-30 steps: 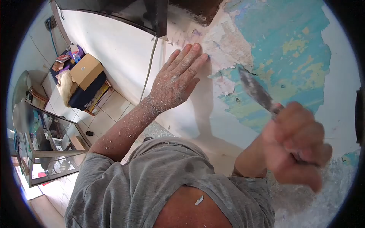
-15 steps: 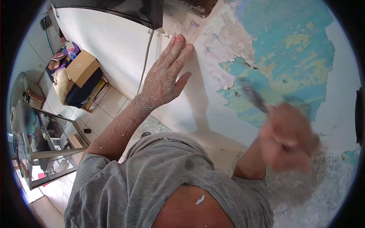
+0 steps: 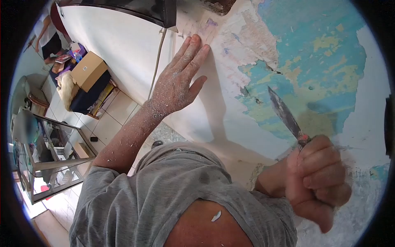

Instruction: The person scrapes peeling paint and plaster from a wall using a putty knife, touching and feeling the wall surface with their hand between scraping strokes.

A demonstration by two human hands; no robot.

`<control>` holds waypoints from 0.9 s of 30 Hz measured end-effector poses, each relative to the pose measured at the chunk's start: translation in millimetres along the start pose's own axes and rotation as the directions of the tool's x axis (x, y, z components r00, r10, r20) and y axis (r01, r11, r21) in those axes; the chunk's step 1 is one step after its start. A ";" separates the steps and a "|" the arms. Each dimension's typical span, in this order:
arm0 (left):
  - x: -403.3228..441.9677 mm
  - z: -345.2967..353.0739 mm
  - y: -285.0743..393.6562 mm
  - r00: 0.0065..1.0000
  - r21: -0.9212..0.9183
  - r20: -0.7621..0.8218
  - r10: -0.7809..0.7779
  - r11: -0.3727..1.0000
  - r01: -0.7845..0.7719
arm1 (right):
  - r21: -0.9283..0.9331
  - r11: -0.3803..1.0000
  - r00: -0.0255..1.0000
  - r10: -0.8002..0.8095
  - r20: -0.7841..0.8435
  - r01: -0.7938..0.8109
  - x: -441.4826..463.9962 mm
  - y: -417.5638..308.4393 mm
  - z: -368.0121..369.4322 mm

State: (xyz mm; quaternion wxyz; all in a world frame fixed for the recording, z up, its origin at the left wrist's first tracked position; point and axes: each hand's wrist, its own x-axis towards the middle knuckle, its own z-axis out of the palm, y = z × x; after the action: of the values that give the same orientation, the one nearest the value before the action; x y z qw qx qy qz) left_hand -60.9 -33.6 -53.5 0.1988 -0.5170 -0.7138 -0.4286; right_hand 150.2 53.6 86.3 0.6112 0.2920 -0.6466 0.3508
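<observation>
My left hand, dusted with pale flakes, lies flat on the wall with its fingers stretched out. In my right hand I grip a knife with a dirty, worn blade pointing up and left. My fist covers most of its handle. The blade is in front of a patch of turquoise paint with yellowish spots, bordered by ragged white coating. I cannot tell whether the tip touches the wall. A loose paint flake shows at the patch's left edge, left of the blade.
A dark-framed object juts out above my left hand, with a cable running down below it. A cardboard box sits on a cloth-covered table at left, near a person. Below stands a glass cabinet.
My right hand, with the knife, has moved down and slightly right, and the blade is sharper to see. A person has come into view at the upper left. My left hand stays put.
</observation>
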 end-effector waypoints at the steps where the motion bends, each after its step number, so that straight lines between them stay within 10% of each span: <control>1: 0.2 1.2 -1.5 1.000 -0.002 0.001 0.002 1.000 -0.002 | -0.002 1.000 1.000 0.000 0.000 0.000 -9.9 3.2 -10.5; 3: -0.2 2.9 -2.4 0.999 -0.010 -0.035 0.036 0.999 -0.036 | -0.710 0.660 0.906 0.418 0.075 -0.246 -31.6 9.9 -32.8; 4: -1.2 3.0 -0.9 0.999 -0.014 -0.035 0.037 0.999 -0.038 | -0.713 0.657 0.906 0.417 0.075 -0.244 -34.1 12.5 -35.1; 6: -0.5 0.2 -2.4 1.000 -0.022 -0.012 0.028 0.999 -0.028 | -0.008 0.911 0.872 0.397 0.286 -0.412 -34.1 31.1 -27.3; 9: 0.2 2.1 -4.1 0.999 -0.015 -0.019 0.031 0.999 -0.031 | 0.063 0.994 0.995 0.091 0.042 -0.094 -16.6 18.7 -1.0; 12: 0.3 2.0 -2.8 0.999 -0.024 -0.031 0.033 0.999 -0.033 | -0.060 0.944 0.886 0.327 0.330 -0.326 -35.9 37.1 -21.9; 16: 0.4 1.5 -4.6 0.999 -0.025 -0.032 0.040 0.999 -0.041 | 0.032 0.939 0.911 0.325 0.253 -0.343 -24.2 27.1 -21.7; 27: -0.6 -15.1 1.9 0.998 -0.050 0.063 -0.013 0.999 0.016 | 0.051 0.996 0.974 0.065 0.218 -0.077 -5.4 19.9 -8.3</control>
State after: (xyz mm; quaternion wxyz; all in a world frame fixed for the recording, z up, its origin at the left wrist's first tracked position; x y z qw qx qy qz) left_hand -61.4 -46.2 -44.9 0.1602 -0.5299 -0.7123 -0.4315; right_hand 139.5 71.7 79.1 0.5156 0.3230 -0.7085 0.3576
